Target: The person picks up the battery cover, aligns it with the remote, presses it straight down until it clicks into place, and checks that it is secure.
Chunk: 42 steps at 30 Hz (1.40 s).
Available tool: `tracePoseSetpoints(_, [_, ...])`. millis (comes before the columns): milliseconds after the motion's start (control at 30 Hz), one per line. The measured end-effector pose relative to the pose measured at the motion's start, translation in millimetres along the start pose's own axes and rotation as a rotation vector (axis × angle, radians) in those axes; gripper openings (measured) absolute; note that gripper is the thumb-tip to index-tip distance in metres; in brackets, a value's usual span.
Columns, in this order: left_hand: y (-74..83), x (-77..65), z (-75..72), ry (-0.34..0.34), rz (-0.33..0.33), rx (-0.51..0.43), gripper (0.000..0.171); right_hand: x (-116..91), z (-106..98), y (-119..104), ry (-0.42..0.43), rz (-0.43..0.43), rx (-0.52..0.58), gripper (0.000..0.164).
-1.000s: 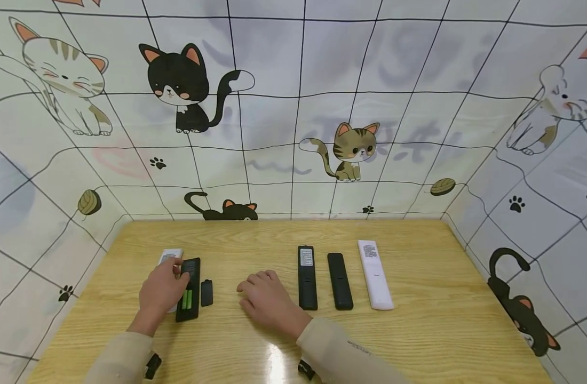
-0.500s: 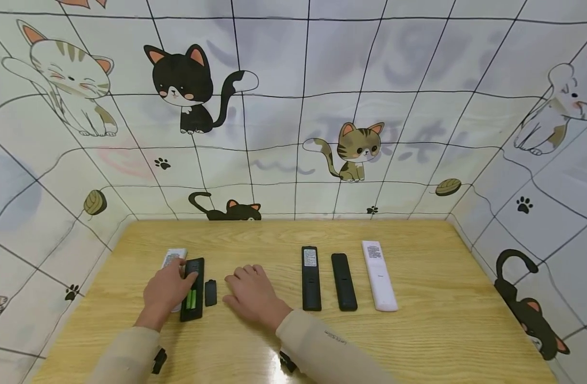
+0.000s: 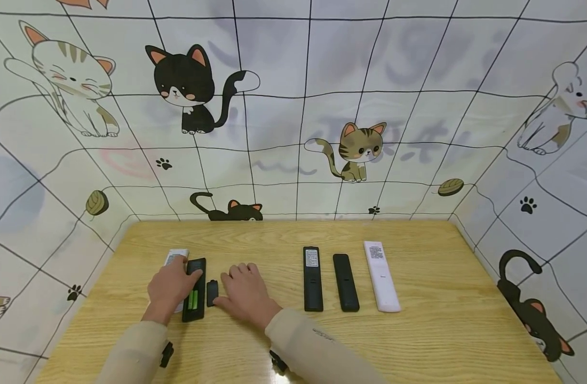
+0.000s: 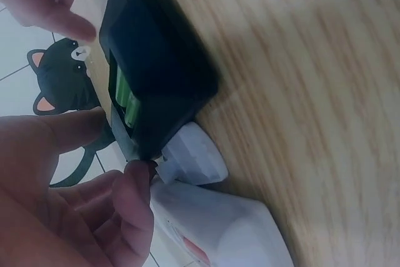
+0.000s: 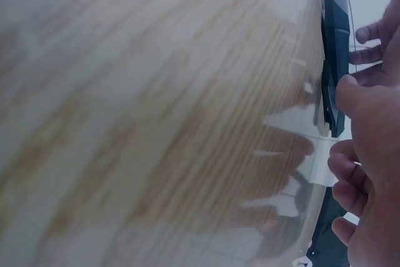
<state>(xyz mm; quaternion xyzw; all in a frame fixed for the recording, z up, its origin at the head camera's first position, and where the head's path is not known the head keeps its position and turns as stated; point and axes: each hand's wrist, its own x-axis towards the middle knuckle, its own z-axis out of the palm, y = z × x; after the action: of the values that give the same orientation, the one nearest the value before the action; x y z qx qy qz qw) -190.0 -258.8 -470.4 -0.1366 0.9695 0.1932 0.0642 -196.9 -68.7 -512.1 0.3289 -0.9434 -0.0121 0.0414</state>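
My left hand holds a black remote control lying back-up, its thumb on the top face and its fingers at the far side. Two green batteries sit in the remote's uncovered compartment. Just right of it lies a small black battery cover. My right hand is palm-down beside this cover, fingers loosely bent, thumb at the cover's edge; whether it touches cannot be told. A white remote lies partly hidden under the left hand. In the left wrist view, a small white piece lies between both remotes.
To the right lie a black remote with a label, a plain black remote and a white remote, all back-up. The wooden table ends at a cat-patterned cloth wall behind and at both sides.
My right hand has moved left, up to the small battery cover. The left hand's thumb has spread onto the black remote's face. The remotes stay in place; the view shifts slightly.
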Motion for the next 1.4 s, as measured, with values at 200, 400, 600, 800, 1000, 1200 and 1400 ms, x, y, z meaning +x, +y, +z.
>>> tracePoseSetpoints(200, [-2.3,3.4,1.5,-0.001,-0.006,0.013,0.064,4.3,-1.0,-8.2,-0.011,0.036,-0.016,0.055])
tracePoseSetpoints(400, [2.7,0.7,1.6,-0.022,-0.007,0.037,0.066,6.4,-1.2,-15.6,-0.021,0.047,-0.032,0.057])
tracePoseSetpoints(600, [7.7,-1.1,3.7,-0.004,0.013,0.091,0.071,8.9,-1.1,-17.0,-0.049,0.027,-0.067,0.061])
tracePoseSetpoints(800, [9.2,-1.1,4.2,0.016,0.025,0.08,0.07,10.4,-4.0,-16.4,-0.095,0.037,-0.052,0.055])
tracePoseSetpoints(1000, [11.8,-2.1,3.5,0.032,0.043,0.076,0.067,11.9,-1.7,-15.8,-0.103,0.057,-0.036,0.057])
tracePoseSetpoints(1200, [11.1,-0.7,4.9,0.024,0.03,0.058,0.066,10.5,-3.0,-15.1,-0.116,0.067,-0.004,0.058])
tracePoseSetpoints(1400, [10.1,2.1,5.0,0.017,0.023,0.031,0.062,9.9,-6.1,-12.7,-0.104,0.119,0.073,0.056])
